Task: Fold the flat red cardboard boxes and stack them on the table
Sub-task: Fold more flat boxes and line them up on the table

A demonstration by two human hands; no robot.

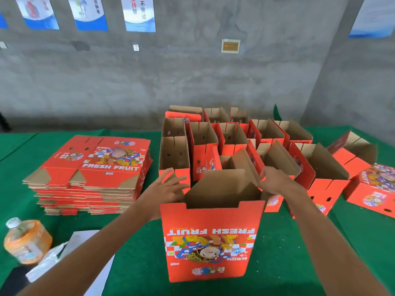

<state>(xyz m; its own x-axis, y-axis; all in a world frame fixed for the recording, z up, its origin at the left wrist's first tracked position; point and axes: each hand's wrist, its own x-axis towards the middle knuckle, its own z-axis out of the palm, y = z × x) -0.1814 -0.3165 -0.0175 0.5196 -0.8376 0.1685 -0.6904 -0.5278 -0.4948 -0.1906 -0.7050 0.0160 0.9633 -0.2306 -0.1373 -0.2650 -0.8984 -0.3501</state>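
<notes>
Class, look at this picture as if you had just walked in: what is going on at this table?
A person is folding an upright red cardboard box on the green-covered table. The left hand reaches to its left side with fingers spread; the right hand grips the brown flap at its open top. A stack of flat red boxes waits at the left, and many folded boxes stand behind.

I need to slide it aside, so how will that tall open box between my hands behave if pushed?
The open box stands tall, empty, flaps up, so it probably tips or skids easily. Its corrugated walls look fairly stiff, though the loose flaps likely flex.
</notes>
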